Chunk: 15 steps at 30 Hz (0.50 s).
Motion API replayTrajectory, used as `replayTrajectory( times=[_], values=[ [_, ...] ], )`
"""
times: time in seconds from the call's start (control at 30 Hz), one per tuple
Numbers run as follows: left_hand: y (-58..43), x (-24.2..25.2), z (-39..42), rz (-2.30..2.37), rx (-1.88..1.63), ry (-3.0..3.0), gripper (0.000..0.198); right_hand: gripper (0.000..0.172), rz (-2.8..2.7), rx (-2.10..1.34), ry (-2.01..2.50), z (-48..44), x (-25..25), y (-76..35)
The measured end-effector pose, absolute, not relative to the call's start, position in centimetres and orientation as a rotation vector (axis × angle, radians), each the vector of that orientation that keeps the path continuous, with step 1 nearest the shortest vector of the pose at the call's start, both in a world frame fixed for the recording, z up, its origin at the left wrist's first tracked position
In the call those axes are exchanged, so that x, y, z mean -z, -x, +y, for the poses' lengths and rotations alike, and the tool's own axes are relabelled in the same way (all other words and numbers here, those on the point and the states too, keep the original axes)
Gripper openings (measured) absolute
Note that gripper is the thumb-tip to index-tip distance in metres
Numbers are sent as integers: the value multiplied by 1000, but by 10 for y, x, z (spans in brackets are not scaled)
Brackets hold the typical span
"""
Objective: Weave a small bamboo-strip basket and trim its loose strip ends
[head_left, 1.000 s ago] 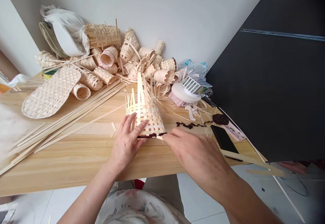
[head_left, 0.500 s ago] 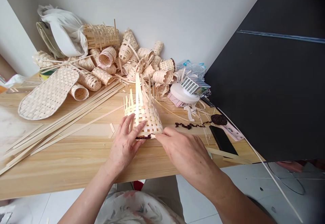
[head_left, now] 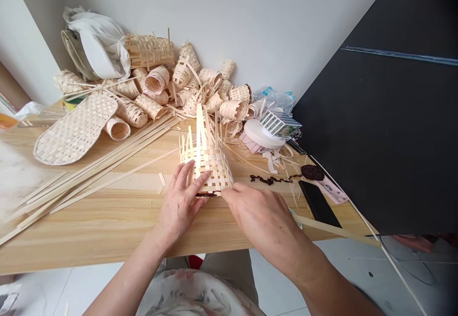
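A small half-woven bamboo basket lies on the wooden table, loose strip ends sticking up at its far side and a dark braided trim along its near edge. My left hand presses on its left side, fingers stretched over the weave. My right hand is at the basket's near right corner, fingers pinched on a thin bamboo strip that runs off to the right past the table edge.
A pile of woven bamboo tubes fills the back of the table, with a flat woven sole-shaped mat and long bamboo strips at left. A white tape roll, a dark cord and a black phone lie at right.
My right hand has slid left along the basket's near edge toward my left hand, covering more of the dark trim. The left hand has stayed on the weave.
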<state>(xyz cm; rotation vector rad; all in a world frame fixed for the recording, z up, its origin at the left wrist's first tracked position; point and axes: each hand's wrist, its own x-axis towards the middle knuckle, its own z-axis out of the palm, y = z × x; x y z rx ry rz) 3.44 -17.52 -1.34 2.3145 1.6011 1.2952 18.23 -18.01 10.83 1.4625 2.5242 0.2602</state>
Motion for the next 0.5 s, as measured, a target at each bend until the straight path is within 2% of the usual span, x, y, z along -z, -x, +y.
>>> replayTrajectory(
  times=[0.13,0.33,0.5],
  values=[
    [-34,11,-176,1575,-1311,-2343,47,25,2535,-274,-1417,-176,-113,-179],
    [-37,4,-177,1444,-1409,-2455,20,27,2487,-219,-1407,-171,-123,-171],
    [-43,4,-173,1457,-1434,-2476,15,27,2502,-327,-1368,-170,-124,-170]
  ],
)
